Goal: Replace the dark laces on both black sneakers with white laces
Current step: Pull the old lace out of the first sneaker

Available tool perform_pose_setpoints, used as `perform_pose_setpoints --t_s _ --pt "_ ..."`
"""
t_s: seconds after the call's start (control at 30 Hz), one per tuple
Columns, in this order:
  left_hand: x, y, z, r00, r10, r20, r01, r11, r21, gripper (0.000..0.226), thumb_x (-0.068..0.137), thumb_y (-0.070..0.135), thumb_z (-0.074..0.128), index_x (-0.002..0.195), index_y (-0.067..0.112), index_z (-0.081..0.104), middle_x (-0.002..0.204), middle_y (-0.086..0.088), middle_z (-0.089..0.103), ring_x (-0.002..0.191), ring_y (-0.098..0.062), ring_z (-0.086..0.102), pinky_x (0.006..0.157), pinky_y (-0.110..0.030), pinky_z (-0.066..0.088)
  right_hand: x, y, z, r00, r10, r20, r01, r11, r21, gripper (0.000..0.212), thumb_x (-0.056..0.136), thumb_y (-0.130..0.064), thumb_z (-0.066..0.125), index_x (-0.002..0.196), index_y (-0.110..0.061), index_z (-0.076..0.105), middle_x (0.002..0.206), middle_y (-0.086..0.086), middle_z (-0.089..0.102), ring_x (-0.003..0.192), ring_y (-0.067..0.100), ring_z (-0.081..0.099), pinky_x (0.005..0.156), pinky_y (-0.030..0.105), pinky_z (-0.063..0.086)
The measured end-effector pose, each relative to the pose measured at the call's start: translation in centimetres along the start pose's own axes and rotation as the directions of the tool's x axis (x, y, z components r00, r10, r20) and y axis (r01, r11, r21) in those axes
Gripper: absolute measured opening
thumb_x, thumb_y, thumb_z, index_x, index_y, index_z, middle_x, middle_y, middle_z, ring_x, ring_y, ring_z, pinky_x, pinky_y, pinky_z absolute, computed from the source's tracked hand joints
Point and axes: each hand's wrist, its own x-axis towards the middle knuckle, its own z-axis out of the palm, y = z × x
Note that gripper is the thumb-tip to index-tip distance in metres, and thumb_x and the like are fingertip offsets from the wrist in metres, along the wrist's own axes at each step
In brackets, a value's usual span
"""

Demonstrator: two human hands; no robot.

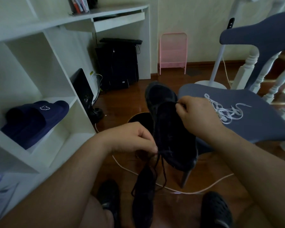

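A black sneaker (pixel 168 122) is held up in the middle of the view, toe pointing away from me. My left hand (pixel 133 139) pinches its dark lace (pixel 161 168) near the heel end, and loose lace ends hang down below. My right hand (pixel 197 114) pinches the same lace higher up, near the toe-side eyelets. The second black sneaker (pixel 143 199) lies on the floor between my knees. The white laces (pixel 224 111) sit in a loose tangle on the blue-grey chair seat (pixel 257 122) to the right.
A white shelf unit (pixel 39 89) stands at the left with navy slippers (pixel 34 119) in one cubby. A white cable (pixel 179 190) runs across the wooden floor. A fan stand (pixel 215 66), a pink rack (pixel 173 53) and dark computer gear (pixel 117 65) are behind.
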Motion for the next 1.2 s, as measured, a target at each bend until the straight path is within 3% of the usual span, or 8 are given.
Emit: perform_pose_setpoints --t_s 0.13,0.2,0.3,0.4,0.77,1.0,1.1,1.2 --pt "0.3 -0.2 -0.1 0.955 -0.04 -0.293 0.057 0.997 0.052 0.039 0.095 0.06 0.065 0.081 0.027 0.082 0.08 0.018 0.075 0.082 0.006 0.068 0.09 -0.032 0.054 -0.1 -0.4 0.2 0.999 0.027 0.018 -0.027 1.0 -0.002 0.025 0.102 -0.029 0.052 0.094 -0.014 0.07 0.084 0.011 0.07 0.079 0.035 0.063 0.072 0.047 0.054" --pt "0.9 -0.6 -0.1 0.852 -0.042 -0.522 0.076 0.996 0.044 0.048 0.096 0.059 0.066 0.072 0.017 0.072 0.057 0.016 0.058 0.054 0.001 0.055 0.067 -0.028 0.049 -0.1 -0.7 0.1 0.999 0.03 0.024 -0.03 1.0 0.007 0.025 0.102 -0.029 0.051 0.093 -0.014 0.069 0.083 0.01 0.069 0.078 0.034 0.062 0.072 0.047 0.054" --pt "1.8 -0.9 -0.3 0.689 -0.09 -0.719 0.042 0.996 -0.085 0.043 0.098 0.057 0.065 0.074 0.022 0.069 0.061 0.011 0.06 0.055 -0.004 0.055 0.06 -0.03 0.044 -0.2 -1.4 0.1 1.0 -0.006 0.023 0.005 1.0 0.014 0.025 0.102 -0.029 0.051 0.091 -0.015 0.068 0.08 0.008 0.067 0.076 0.032 0.061 0.068 0.045 0.052" --pt "2.3 -0.9 -0.1 0.671 -0.133 -0.73 0.067 0.991 -0.12 0.034 0.097 0.062 0.062 0.092 0.03 0.073 0.084 0.006 0.07 0.076 -0.01 0.065 0.064 -0.033 0.049 -0.6 -2.3 0.2 0.997 -0.066 0.031 0.066 0.998 -0.005 0.025 0.102 -0.03 0.05 0.087 -0.016 0.064 0.078 0.005 0.065 0.075 0.031 0.06 0.067 0.045 0.051" --pt "2.1 -1.9 -0.8 0.792 -0.175 -0.585 0.118 0.984 -0.134 0.019 0.101 0.036 0.07 0.09 0.022 0.075 0.08 -0.003 0.069 0.076 -0.016 0.062 0.069 -0.032 0.048 -0.3 -1.2 0.1 0.999 -0.035 0.039 0.036 0.999 -0.027 0.027 0.101 -0.031 0.049 0.086 -0.015 0.065 0.078 0.007 0.066 0.074 0.033 0.06 0.067 0.047 0.053" --pt "-0.4 -4.2 -3.4 0.807 -0.415 -0.42 0.517 0.84 0.163 0.025 0.09 0.029 0.077 0.07 0.019 0.066 0.072 0.001 0.064 0.07 -0.017 0.06 0.065 -0.03 0.048 0.3 0.5 -1.4 0.999 0.017 -0.037 -0.017 1.0 -0.003 0.024 0.103 -0.026 0.052 0.088 -0.013 0.066 0.072 0.0 0.057 0.072 0.03 0.057 0.067 0.04 0.046" --pt "0.1 -4.2 -3.0 0.833 -0.297 -0.466 0.41 0.898 0.161 0.007 0.093 0.028 0.077 0.088 0.029 0.071 0.09 0.006 0.069 0.084 -0.016 0.066 0.073 -0.032 0.052 0.3 0.1 -1.2 0.998 0.01 -0.057 -0.009 1.0 0.016 0.023 0.103 -0.026 0.053 0.088 -0.013 0.066 0.071 0.001 0.056 0.07 0.029 0.056 0.065 0.04 0.045" --pt "1.5 -2.5 -1.8 0.737 -0.072 -0.672 0.114 0.993 0.018 0.021 0.095 0.02 0.068 0.105 0.039 0.066 0.099 0.013 0.066 0.084 -0.012 0.064 0.072 -0.033 0.055 0.2 -0.4 -0.8 0.998 -0.002 -0.062 0.002 1.0 0.014 0.024 0.102 -0.027 0.052 0.088 -0.013 0.066 0.076 0.008 0.064 0.075 0.034 0.059 0.07 0.045 0.05"
